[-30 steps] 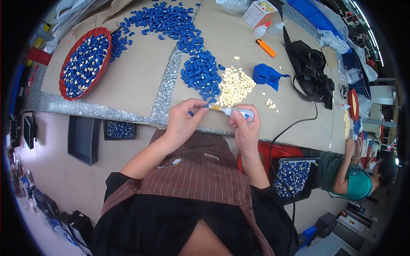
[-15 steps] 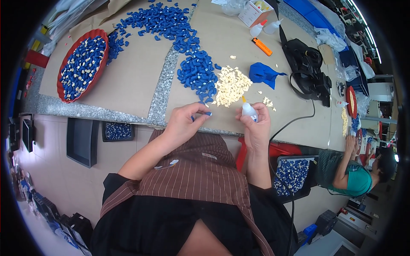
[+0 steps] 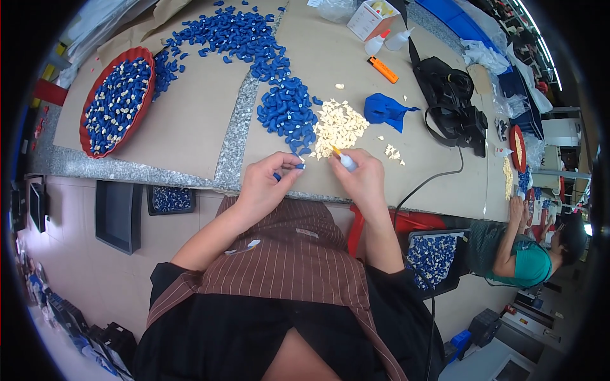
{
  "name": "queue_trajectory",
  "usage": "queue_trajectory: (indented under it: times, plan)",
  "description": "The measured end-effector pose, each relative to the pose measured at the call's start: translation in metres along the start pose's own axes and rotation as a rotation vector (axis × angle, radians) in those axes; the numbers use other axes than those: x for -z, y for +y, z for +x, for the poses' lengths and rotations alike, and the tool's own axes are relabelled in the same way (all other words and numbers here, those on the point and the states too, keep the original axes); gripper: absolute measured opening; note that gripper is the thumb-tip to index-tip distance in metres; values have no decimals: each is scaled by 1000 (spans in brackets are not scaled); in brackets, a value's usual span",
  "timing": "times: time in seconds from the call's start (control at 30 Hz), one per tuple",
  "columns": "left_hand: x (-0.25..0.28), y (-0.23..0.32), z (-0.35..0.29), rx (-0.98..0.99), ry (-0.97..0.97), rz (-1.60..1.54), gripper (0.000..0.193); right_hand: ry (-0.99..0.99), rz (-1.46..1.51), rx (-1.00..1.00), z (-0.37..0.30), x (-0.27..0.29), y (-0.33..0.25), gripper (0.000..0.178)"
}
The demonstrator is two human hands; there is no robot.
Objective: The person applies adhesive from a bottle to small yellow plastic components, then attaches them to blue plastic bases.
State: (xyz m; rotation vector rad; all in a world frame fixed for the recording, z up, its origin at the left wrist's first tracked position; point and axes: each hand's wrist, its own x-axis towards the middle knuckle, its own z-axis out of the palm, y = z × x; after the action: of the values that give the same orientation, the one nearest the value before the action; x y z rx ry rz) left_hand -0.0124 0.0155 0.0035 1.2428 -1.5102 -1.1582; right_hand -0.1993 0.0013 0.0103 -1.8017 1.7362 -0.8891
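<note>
My left hand [image 3: 267, 181] pinches a small blue plastic part [image 3: 277, 176] at the table's near edge. My right hand [image 3: 362, 178] grips a small white glue bottle [image 3: 347, 161] whose orange tip points up toward a heap of cream-coloured small pieces [image 3: 340, 126]. Just left of that heap lies a heap of blue plastic parts [image 3: 287, 113]. The two hands are close together, a few centimetres apart, over brown cardboard [image 3: 190, 120].
A red oval tray [image 3: 89, 136] of blue and cream parts sits far left. More blue parts [image 3: 235, 32] spread at the back. A blue cloth [image 3: 384, 109], an orange cutter [image 3: 383, 70], white bottles [image 3: 376, 44], a black bag [image 3: 451, 108] and a seated person [image 3: 521, 254] are to the right.
My right hand has turned the bottle so its tip points away toward the cream heap. My left hand still holds the blue part and has drawn slightly apart from the right.
</note>
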Motion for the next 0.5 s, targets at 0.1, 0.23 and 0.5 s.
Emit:
queue_trajectory:
  times: [0.1,0.23,0.5]
  plan:
    - [-1,-2,0,-7,0,6,16,-21,-215,65,4,3,-9,19]
    - [-2,-3,0,-19,6,-2,16,-51,-334,96,1,3,-15,18]
    - [-3,-4,0,-19,23,-26,15,4,988,-416,-20,-20,-30,10]
